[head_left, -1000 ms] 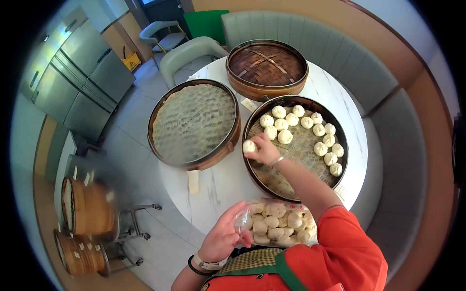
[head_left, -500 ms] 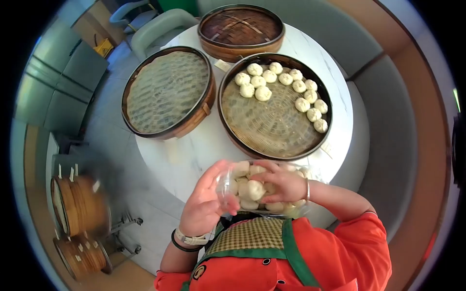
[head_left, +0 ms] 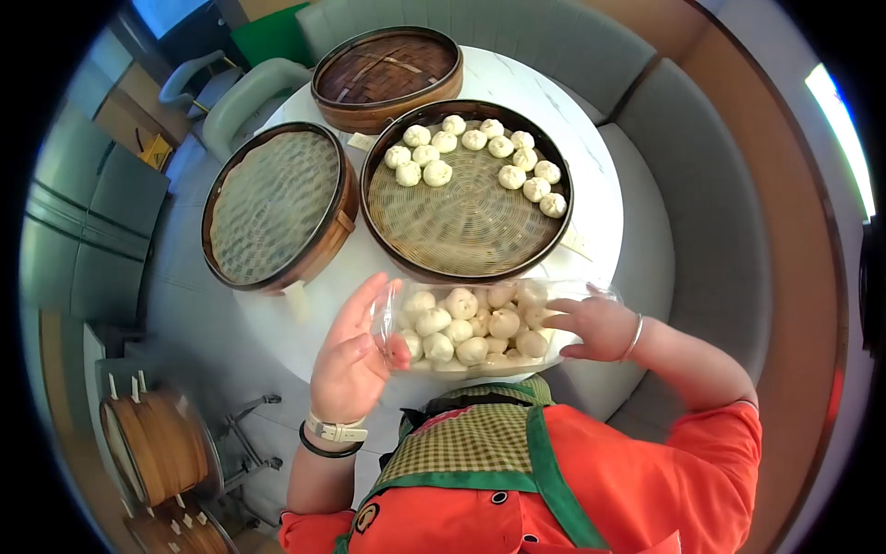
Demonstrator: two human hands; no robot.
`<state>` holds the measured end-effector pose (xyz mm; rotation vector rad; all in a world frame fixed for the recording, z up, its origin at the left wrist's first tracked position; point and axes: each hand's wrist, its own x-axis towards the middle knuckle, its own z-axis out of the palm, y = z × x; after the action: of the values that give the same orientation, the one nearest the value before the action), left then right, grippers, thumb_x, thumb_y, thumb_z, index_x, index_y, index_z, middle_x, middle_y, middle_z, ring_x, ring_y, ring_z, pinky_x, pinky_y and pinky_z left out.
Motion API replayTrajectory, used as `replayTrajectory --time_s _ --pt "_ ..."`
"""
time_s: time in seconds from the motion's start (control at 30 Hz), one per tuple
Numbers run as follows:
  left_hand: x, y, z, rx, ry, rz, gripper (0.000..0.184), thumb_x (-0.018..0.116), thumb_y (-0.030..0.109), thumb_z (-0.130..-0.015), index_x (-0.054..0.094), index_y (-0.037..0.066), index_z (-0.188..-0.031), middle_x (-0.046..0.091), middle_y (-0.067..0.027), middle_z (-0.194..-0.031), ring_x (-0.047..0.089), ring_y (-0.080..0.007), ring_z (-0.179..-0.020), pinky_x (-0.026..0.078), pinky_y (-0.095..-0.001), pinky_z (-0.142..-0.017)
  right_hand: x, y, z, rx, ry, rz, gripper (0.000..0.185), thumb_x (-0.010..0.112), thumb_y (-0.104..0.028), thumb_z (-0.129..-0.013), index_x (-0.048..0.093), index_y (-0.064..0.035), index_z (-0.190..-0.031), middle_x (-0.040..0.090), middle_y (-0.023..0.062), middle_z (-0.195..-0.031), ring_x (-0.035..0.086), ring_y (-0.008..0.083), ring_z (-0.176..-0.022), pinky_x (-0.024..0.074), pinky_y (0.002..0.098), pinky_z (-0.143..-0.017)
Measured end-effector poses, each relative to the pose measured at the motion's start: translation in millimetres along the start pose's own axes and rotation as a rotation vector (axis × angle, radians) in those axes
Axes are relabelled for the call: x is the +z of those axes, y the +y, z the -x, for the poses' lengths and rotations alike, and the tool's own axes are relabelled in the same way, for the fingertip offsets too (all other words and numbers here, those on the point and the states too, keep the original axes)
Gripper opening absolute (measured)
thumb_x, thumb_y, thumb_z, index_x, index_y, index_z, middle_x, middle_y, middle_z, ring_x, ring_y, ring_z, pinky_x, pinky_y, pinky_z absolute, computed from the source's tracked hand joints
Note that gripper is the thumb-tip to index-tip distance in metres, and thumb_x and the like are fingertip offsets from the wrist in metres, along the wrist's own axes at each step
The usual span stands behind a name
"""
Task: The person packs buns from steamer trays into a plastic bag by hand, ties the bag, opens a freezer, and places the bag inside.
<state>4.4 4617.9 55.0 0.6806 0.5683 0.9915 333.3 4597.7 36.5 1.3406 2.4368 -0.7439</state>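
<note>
Head view: clear plastic bag (head_left: 461,372) of pale round buns (head_left: 504,323) lies between both hands, long axis left to right.
Right hand (head_left: 600,325) is at the bag's right end, fingers spread and pointing left, just beside the nearest buns; none visibly pinched. Left hand (head_left: 349,360) cups the left end; whether it pinches plastic cannot be told. Beyond the bag, a round, dark-rimmed bamboo steamer (head_left: 452,222) holds pleated white buns (head_left: 437,173); its near rim stands between.
</note>
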Motion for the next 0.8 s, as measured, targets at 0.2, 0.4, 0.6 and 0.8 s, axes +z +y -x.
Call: replayTrajectory --time_s 0.2,0.4,0.6,0.8 --pt "61 10 8 -0.068 -0.228 0.138 0.074 0.056 0.005 -0.076 0.014 0.001 -0.137 0.025 -0.0152 -0.138 0.058 -0.0241 -0.085 0.05 -0.0324 -0.073 -27 9 12 0.369 -0.381 0.345 0.053 0.05 -0.048 -0.079 0.053 -0.0059 -0.11 0.064 0.0084 -0.076 0.062 0.0284 -0.076 0.0418 0.0455 -0.081" --pt "30 9 17 0.034 -0.057 0.029 0.084 0.06 0.016 -0.072 0.009 0.002 -0.138 0.025 -0.0194 -0.138 0.058 -0.0271 -0.081 0.048 -0.0338 -0.072 -36 -3 23 0.333 -0.152 0.25 0.055 0.054 -0.039 -0.078 0.044 -0.005 -0.12 0.063 0.0108 -0.075 0.061 0.0273 -0.069 0.0475 0.0387 -0.06" --pt "24 -3 13 0.0 0.021 -0.074 0.085 0.06 0.021 -0.072 0.011 0.001 -0.138 0.023 -0.0227 -0.138 0.058 -0.0285 -0.079 0.047 -0.0339 -0.069 -62 48 -21 0.1 0.359 -0.297 0.038 0.059 -0.031 -0.077 0.055 -0.0081 -0.108 0.06 0.0126 -0.081 0.059 0.0269 -0.077 0.0471 0.0364 -0.071" --pt "29 -8 4 -0.034 -0.011 0.01 0.085 0.061 0.014 -0.069 0.012 0.001 -0.138 0.021 -0.0157 -0.14 0.057 -0.0274 -0.086 0.048 -0.0349 -0.075 -15 146 -183 0.679 0.69 -0.245 0.073 0.069 -0.035 -0.068 0.036 -0.0067 -0.127 0.033 0.0239 -0.129 0.043 0.0385 -0.112 0.0381 0.0385 -0.093"
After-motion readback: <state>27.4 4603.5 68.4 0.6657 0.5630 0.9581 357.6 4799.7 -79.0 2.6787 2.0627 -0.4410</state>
